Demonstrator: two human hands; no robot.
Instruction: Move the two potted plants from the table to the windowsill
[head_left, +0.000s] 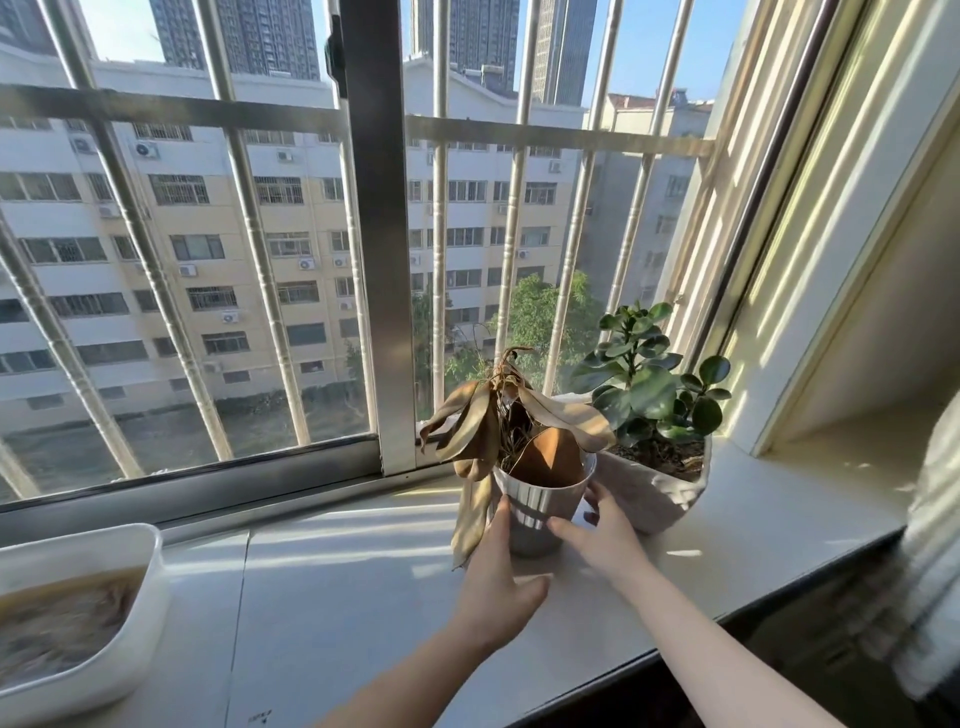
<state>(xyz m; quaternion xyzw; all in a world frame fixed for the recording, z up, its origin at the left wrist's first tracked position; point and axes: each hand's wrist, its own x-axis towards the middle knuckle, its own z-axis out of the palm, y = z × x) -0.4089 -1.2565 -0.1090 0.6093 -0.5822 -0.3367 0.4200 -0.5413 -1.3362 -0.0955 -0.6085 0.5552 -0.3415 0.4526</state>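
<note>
A white ribbed pot (540, 506) with a withered brown plant (501, 415) stands on the white windowsill (337, 566). My left hand (498, 582) lies against the pot's left side and my right hand (602, 535) against its right side, fingers spread around it. Just to the right and behind stands a wider white pot (660, 499) holding a green leafy plant (649, 379), touching or nearly touching the first pot.
A white plastic tub (124, 644) with brownish contents sits at the sill's left end. Window glass with metal bars (249, 218) runs behind the pots. The window frame's wall (857, 312) closes the right side. A striped cloth (930, 545) hangs at the far right.
</note>
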